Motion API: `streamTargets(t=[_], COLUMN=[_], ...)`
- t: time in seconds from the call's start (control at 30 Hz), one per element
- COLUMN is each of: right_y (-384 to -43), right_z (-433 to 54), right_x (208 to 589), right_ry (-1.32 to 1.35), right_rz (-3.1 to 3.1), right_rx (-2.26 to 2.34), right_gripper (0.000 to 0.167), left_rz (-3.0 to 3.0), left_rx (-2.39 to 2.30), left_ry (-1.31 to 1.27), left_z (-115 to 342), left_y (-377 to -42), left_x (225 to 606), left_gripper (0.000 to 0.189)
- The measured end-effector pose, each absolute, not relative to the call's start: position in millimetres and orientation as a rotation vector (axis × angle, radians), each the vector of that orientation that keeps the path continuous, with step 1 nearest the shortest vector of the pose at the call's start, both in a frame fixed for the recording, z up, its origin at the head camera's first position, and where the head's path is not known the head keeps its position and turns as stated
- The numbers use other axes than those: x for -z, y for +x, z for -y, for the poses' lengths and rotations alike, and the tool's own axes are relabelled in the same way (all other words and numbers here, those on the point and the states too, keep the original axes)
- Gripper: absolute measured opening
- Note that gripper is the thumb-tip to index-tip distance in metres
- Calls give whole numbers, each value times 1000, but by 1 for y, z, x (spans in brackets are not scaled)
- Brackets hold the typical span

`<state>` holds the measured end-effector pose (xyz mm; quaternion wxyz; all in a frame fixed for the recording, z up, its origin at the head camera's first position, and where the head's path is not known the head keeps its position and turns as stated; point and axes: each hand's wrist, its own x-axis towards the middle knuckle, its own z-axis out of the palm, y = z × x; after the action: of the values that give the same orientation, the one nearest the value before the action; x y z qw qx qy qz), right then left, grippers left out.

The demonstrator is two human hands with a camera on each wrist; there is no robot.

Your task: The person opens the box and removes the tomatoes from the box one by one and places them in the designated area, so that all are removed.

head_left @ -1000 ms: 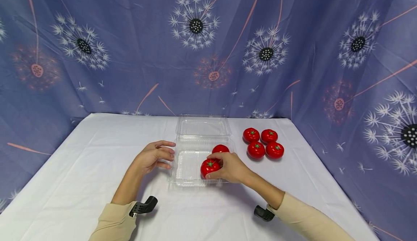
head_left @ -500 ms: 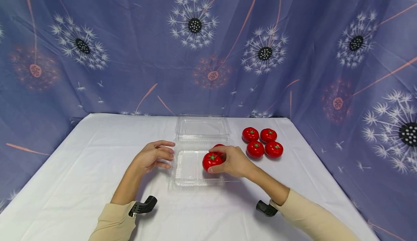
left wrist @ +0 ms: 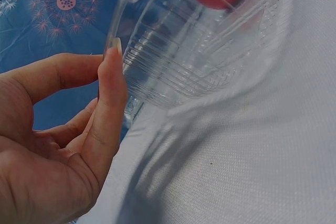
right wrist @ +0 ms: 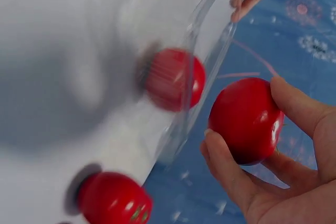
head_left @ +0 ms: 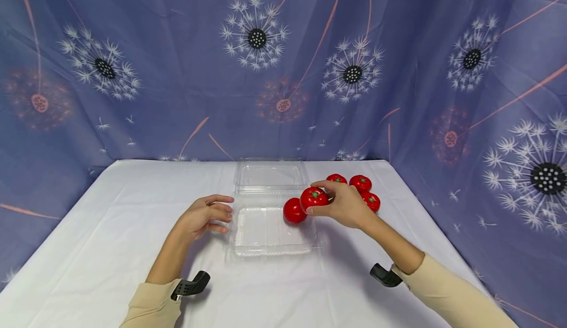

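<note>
My right hand (head_left: 347, 204) grips a red tomato (head_left: 314, 197) between thumb and fingers, raised above the right rim of a clear plastic clamshell container (head_left: 252, 246). The right wrist view shows this tomato (right wrist: 247, 120) clear of the container wall. Another tomato (head_left: 294, 211) lies inside the container's base, near its right side. At the left rim is my left hand (head_left: 201, 219); in the left wrist view its thumb and finger (left wrist: 112, 77) pinch the container's edge. The container's lid (head_left: 271, 175) is folded back, away from me.
Several more tomatoes (head_left: 361, 183) sit grouped on the white tablecloth (head_left: 133, 210) to the right, partly hidden by my right hand. A blue curtain with dandelion prints (head_left: 177, 72) hangs behind the table. Black wrist cameras (head_left: 191, 285) are strapped to both forearms.
My right hand has lifted its tomato from the container's front right and carried it up, rightward and away from me. The left hand has stayed at the left rim. The head view has shifted slightly.
</note>
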<state>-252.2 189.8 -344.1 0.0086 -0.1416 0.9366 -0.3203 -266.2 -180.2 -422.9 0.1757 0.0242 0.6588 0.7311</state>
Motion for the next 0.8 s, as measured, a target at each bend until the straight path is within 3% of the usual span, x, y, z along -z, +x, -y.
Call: streamTargets(t=[0.8], right_y=[-246], right_z=[-277], right_x=[381], right_ry=[-300], right_rz=[-2901], right_rx=[888], right_gripper=[62], left_rz=[-1888], left_rx=[-2059], left_ry=[64], left_z=[179], left_y=[-267], left_x=[425], left_gripper=[65])
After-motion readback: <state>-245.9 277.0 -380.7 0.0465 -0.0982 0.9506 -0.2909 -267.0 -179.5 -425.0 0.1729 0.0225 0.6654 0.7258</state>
